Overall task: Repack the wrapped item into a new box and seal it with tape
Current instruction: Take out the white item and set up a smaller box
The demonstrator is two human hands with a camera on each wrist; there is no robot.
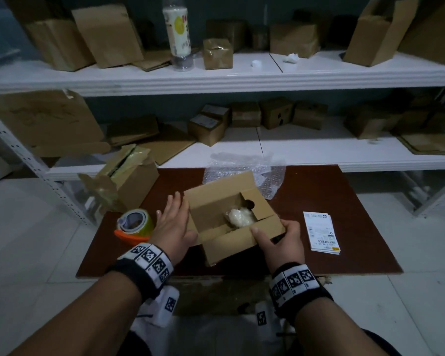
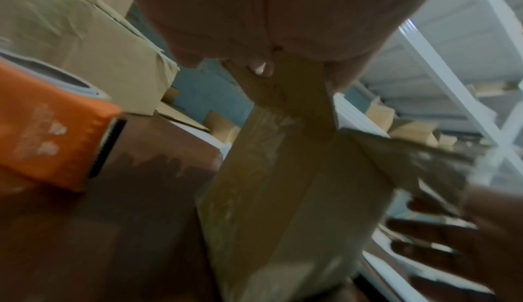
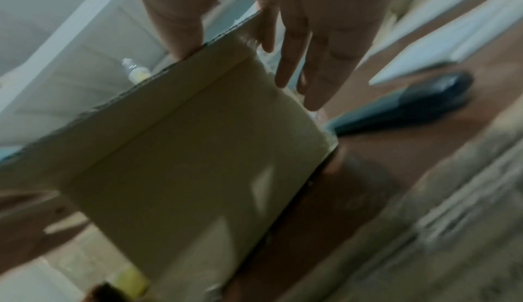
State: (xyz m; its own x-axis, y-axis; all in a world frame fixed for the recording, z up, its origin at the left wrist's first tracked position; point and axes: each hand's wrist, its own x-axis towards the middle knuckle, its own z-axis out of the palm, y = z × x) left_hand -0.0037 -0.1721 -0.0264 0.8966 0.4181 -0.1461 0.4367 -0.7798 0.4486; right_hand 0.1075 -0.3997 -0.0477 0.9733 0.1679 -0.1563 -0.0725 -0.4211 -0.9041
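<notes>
- The right hand [image 1: 280, 242] is pinching the near flap of the box [image 1: 229, 242], thumb on top and fingers underneath, probably to fold it shut over the contents.
- The left hand [image 1: 174, 224] is lying flat and spread against the box's left side, bracing it so it is not sliding on the table [image 1: 344, 253].
- The wrapped item [image 1: 240, 217] is sitting inside the box at its right end; its long axis seems to be running left to right, though the dim view is making this uncertain.
- The tape roll [image 1: 134, 223] is waiting just left of the left hand, ready for sealing.
- The bubble wrap [image 1: 244, 165] is lying beyond the box.
</notes>
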